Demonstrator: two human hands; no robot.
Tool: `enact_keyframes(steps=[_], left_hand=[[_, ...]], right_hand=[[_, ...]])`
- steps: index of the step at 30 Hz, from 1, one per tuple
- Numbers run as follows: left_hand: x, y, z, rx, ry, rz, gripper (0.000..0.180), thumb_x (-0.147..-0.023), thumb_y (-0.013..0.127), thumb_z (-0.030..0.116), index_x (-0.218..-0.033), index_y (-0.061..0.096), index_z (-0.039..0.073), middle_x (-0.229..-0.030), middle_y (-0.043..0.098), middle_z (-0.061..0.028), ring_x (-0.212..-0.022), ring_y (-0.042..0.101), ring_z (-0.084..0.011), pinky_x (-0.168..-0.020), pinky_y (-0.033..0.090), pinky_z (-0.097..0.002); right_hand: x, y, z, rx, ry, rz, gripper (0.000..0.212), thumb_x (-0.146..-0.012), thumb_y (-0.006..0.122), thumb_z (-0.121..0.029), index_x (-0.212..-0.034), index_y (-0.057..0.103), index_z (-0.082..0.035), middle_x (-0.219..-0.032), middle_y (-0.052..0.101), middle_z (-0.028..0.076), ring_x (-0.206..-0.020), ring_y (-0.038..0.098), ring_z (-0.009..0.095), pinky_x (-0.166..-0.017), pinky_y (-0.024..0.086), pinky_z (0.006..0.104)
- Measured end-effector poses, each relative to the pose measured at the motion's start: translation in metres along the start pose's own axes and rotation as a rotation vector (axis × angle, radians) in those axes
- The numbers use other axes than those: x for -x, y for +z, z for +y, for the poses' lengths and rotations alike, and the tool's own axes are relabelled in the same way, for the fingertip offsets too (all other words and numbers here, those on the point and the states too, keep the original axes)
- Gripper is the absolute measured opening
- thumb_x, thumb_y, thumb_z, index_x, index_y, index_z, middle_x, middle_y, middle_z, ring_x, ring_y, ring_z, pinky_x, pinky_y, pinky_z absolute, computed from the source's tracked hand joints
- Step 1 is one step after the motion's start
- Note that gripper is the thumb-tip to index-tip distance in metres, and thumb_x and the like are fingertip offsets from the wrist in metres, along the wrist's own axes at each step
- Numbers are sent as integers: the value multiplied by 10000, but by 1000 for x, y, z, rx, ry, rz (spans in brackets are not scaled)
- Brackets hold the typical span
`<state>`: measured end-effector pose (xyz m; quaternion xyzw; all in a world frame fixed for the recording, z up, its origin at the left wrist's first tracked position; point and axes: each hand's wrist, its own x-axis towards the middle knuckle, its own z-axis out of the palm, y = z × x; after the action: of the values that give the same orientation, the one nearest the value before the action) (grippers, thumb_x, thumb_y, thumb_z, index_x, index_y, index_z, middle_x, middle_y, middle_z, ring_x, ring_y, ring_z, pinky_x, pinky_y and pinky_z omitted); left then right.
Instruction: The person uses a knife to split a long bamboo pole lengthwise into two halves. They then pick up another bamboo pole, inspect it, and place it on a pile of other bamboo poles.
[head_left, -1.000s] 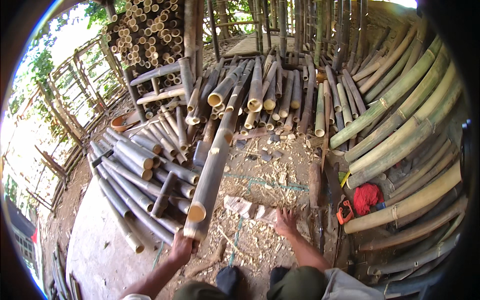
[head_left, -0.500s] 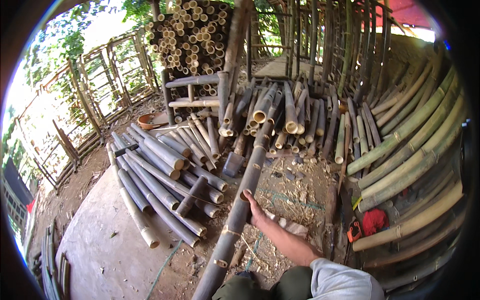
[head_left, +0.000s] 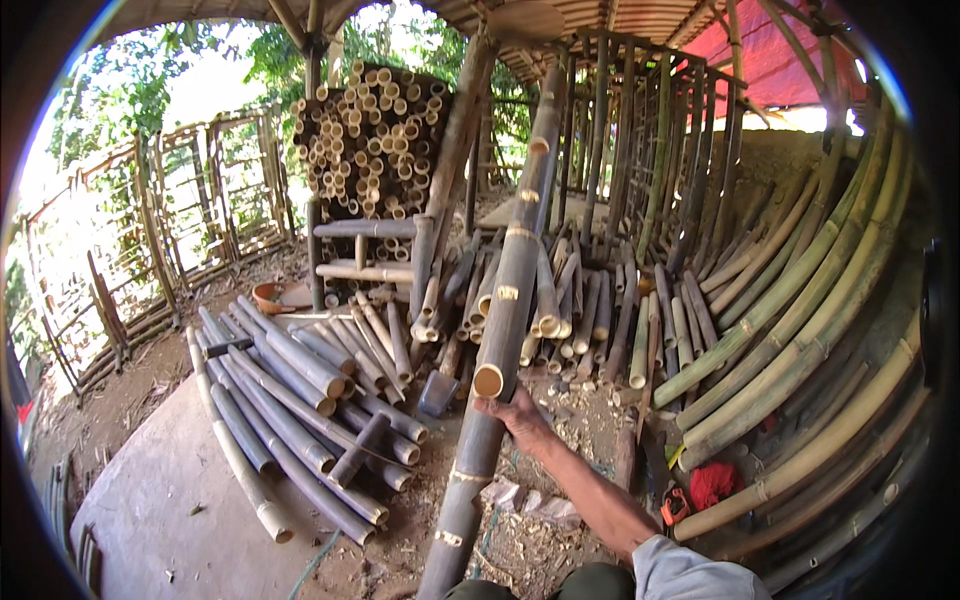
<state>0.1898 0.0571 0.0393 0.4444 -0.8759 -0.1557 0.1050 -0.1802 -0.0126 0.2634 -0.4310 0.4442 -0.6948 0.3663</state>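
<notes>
A long dark bamboo pole (head_left: 487, 430) slants up from the lower edge to near the roof. Several pale cut notches mark its length, and a round tan-rimmed opening shows just above my grip. My right hand (head_left: 520, 420) is closed around the pole's right side, thumb across its front; the other fingers are partly hidden behind it. My left hand is out of view. Left of the pole, cut bamboo lengths (head_left: 290, 420) lie in a loose pile, with a dark mallet-like piece (head_left: 358, 450) on top. A clear plastic container (head_left: 438, 393) stands between pile and pole.
Long bamboo poles (head_left: 790, 390) lean along the right, beside a red cloth (head_left: 713, 485) and an orange tool (head_left: 676, 505). More cut lengths (head_left: 600, 310) lie ahead. A tall bamboo stack (head_left: 370, 140), a bamboo frame (head_left: 368, 250) and an orange basin (head_left: 283, 296) stand behind.
The pole's far end has come up higher, so it stands steeper, with my right hand still around it. The view has tilted upward, showing more roof.
</notes>
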Motion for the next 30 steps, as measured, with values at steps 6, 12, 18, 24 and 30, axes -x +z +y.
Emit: enact_keyframes(steps=[6, 12, 18, 24, 30], left_hand=[[-3, 12, -4, -266, 273, 135, 506, -899, 754, 357, -1326, 655, 105, -1062, 726, -146, -1027, 657, -245, -923, 486, -465], [-150, -183, -2, 713, 289, 669, 449, -834, 816, 302, -1159, 673, 28, -992, 684, -130, -920, 654, -258, -826, 532, -397], [-195, -380, 75, 1483, 356, 595, 641, -996, 647, 325, -1524, 444, 23, -1407, 616, -124, -1306, 562, -235, -1024, 460, -381], [-200, -381, 94, 1862, 450, 550, 520, -940, 746, 437, -1283, 638, 61, -1132, 727, -67, -1010, 683, -229, -921, 540, -377], [-130, -208, 3, 2107, -173, 765, 270, -879, 789, 302, -1035, 667, 117, -991, 691, -45, -937, 671, -230, -909, 548, -441]], right_hand=[[-43, 10, -146, 352, -354, -12, 757, -640, 903, -299, -1238, 552, 4, -1099, 658, 122, -1016, 654, 239, -888, 549, 388], [-20, -10, -206, 849, -636, 217, 793, -614, 878, -266, -1256, 521, 33, -1144, 659, 216, -1076, 665, 354, -943, 524, 433], [13, 9, -196, 1056, -651, 19, 861, -622, 851, -211, -1353, 478, 50, -1182, 655, 250, -1104, 668, 382, -977, 512, 441], [38, 21, -127, 1185, -369, -349, 887, -622, 865, -184, -1406, 459, -97, -1205, 667, 191, -1128, 679, 371, -1005, 535, 457], [66, -7, -21, 1564, -777, -241, 926, -693, 889, -194, -1507, 446, -166, -1305, 577, 131, -1255, 565, 307, -1192, 360, 543]])
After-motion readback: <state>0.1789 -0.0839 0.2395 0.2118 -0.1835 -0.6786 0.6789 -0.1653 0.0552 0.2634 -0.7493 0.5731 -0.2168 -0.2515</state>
